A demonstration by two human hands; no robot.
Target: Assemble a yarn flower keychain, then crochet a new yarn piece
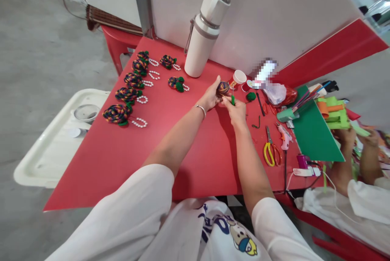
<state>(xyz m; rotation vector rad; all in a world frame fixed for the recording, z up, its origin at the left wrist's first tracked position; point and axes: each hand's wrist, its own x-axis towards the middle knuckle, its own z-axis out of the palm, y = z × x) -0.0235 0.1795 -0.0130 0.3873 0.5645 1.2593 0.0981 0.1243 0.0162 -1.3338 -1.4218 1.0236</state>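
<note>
My left hand (211, 95), with a bracelet at the wrist, holds a small multicoloured yarn ball (223, 87) above the red table. Close beside it, my right hand (237, 110) is closed on a thin tool with a green handle (233, 99), its tip pointing up by the ball. A strand of yarn runs between the two hands. Just behind them stands a white and red cup (238, 77); a dark green yarn ball (251, 96) lies to the right. Several multicoloured yarn flowers (117, 113) with white bead loops (139, 122) rest at the table's left.
A tall white thermos (202, 35) stands at the back. Yellow-handled scissors (269, 151), a pink glue gun (285, 136), a green pen holder (286, 115) and a power strip (306, 171) are at the right. Another person's hands (345, 137) work beyond a green board (317, 131).
</note>
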